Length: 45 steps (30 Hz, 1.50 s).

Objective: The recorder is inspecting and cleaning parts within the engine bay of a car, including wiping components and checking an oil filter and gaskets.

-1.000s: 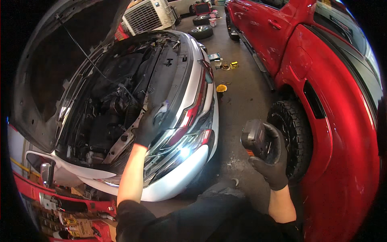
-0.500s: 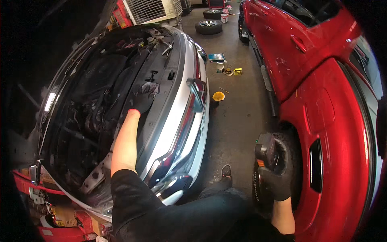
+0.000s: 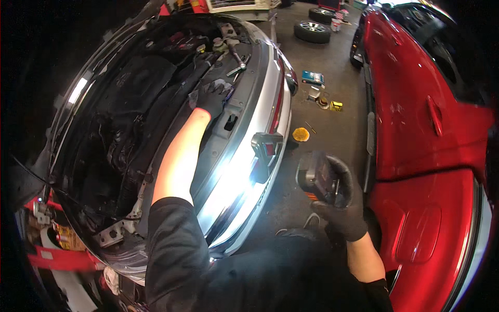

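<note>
The left hand (image 3: 208, 100), in a black glove, is over the dark front panel (image 3: 215, 138) along the edge of an open engine bay (image 3: 125, 99). Its fingers are bent around a crumpled pale piece (image 3: 223, 83) (cloth-like, with a bit of purple at its side), which lies at the fingertips just above or on the panel; whether it touches the panel, I cannot tell. A silver wrench (image 3: 237, 70) lies just beyond that hand, toward the far end of the panel.

The right hand (image 3: 343, 210), gloved in black too, is wrapped around a dark cordless device (image 3: 317, 176) — boxy, with orange marks low on its side — and holds it up over the gap between two vehicles. A strong glare whitens the front of the silver car (image 3: 205, 223) to the left of the device. The red vehicle (image 3: 416, 135) stands on the other side.

On the floor (image 3: 291, 192) beyond the device lie a round yellow object (image 3: 301, 134), a thin stick-like piece (image 3: 311, 128), a yellow box (image 3: 336, 106) and a blue box (image 3: 313, 77). Farther off, a wheel (image 3: 312, 32) lies flat, with another tyre (image 3: 322, 14) behind it.
</note>
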Motion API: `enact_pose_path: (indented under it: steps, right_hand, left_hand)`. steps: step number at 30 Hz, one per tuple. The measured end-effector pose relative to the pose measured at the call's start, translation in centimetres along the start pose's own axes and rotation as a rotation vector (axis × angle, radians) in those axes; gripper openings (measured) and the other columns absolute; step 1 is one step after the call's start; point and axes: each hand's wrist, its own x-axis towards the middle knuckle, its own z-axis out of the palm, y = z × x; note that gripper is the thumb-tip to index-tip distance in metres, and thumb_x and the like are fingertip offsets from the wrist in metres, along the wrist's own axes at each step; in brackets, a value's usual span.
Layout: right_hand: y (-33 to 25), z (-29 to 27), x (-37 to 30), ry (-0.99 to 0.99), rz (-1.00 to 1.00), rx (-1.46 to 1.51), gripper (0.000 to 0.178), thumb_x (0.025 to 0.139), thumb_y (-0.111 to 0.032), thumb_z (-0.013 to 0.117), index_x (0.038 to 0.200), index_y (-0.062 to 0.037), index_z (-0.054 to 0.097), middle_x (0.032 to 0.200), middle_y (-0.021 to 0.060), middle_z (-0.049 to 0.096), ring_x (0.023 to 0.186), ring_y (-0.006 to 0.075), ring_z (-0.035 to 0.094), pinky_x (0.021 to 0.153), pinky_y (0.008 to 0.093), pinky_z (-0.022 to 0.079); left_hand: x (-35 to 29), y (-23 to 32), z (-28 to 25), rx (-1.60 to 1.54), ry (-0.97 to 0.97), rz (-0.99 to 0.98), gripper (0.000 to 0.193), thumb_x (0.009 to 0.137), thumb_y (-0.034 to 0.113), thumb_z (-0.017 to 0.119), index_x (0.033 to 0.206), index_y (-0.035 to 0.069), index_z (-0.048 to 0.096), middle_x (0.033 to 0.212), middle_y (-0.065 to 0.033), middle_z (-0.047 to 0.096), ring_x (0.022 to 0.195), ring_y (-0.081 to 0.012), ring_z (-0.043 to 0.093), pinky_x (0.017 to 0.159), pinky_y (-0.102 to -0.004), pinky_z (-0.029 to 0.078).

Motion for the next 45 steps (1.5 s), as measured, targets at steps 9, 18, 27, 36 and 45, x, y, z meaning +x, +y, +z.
enact_pose_path:
  steps: [9,18,27,36,45]
  right_hand:
    - [6.8,-5.1,18.0,-0.309,-0.012,0.216,0.085,0.071,-0.013,0.086,0.144,-0.0020,0.045,0.138,0.0114,0.053,0.129,0.0225,0.053,0.110,0.0384,0.042]
    - [11.1,-9.4,37.7,-0.556,-0.043,0.415,0.082,0.076,-0.013,0.082,0.146,-0.0016,0.041,0.137,0.0110,0.053,0.129,0.0210,0.051,0.110,0.0387,0.042]
    - [15.8,-5.0,47.4,-0.727,0.050,0.516,0.080,0.077,-0.015,0.082,0.146,-0.0029,0.043,0.137,0.0103,0.054,0.128,0.0213,0.052,0.109,0.0376,0.041]
    - [15.4,-1.0,52.5,-0.629,0.132,0.323,0.083,0.075,-0.026,0.084,0.143,-0.0013,0.044,0.135,0.0111,0.055,0.126,0.0229,0.053,0.109,0.0400,0.041]
    - [18.8,5.2,56.0,-0.648,0.165,0.333,0.084,0.073,-0.016,0.084,0.145,-0.0027,0.043,0.137,0.0114,0.054,0.129,0.0231,0.051,0.110,0.0388,0.040]
  left_hand:
    - [4.8,1.4,-1.9,-0.010,0.104,-0.057,0.056,0.090,0.013,0.049,0.145,0.022,0.054,0.149,-0.0077,0.053,0.140,-0.0344,0.044,0.115,-0.0547,0.032]
    - [-2.1,2.6,-9.6,-0.354,-0.006,-0.267,0.036,0.085,0.015,0.062,0.119,0.008,0.069,0.121,-0.0169,0.069,0.121,-0.0372,0.060,0.106,-0.0452,0.047]
    - [-10.6,-13.5,-7.8,-0.083,0.067,-1.109,0.034,0.098,0.030,0.051,0.118,0.010,0.069,0.112,-0.0244,0.069,0.101,-0.0437,0.066,0.091,-0.0501,0.051]
    - [-4.3,-28.5,4.5,0.252,0.109,-0.847,0.043,0.100,0.046,0.045,0.120,0.014,0.064,0.118,-0.0221,0.063,0.108,-0.0408,0.061,0.092,-0.0529,0.049]
    - [4.9,-31.3,7.0,0.078,0.370,-0.819,0.044,0.099,0.047,0.047,0.112,0.011,0.068,0.107,-0.0185,0.070,0.098,-0.0395,0.066,0.083,-0.0556,0.050]
